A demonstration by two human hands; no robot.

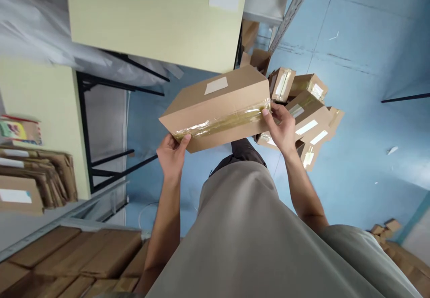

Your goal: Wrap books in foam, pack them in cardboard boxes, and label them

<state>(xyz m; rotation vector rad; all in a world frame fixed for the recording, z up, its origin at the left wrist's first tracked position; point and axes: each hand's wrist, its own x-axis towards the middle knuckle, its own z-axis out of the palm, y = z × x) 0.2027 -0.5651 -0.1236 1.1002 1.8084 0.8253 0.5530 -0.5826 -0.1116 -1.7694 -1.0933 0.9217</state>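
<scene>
Between both hands, a taped cardboard box [218,108] is held tilted. Left hand [172,155] and right hand [281,128] each grip one end, fingers closed on it. Beyond the right hand lies a pile of small boxes [309,110].

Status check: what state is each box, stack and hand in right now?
long cardboard box: closed, taped along the seam, held up, tilted.
left hand: gripping the box's left end.
right hand: gripping its right end.
small boxes: taped shut, heaped on the floor.
flattened cartons: folded flat, stacked.
</scene>
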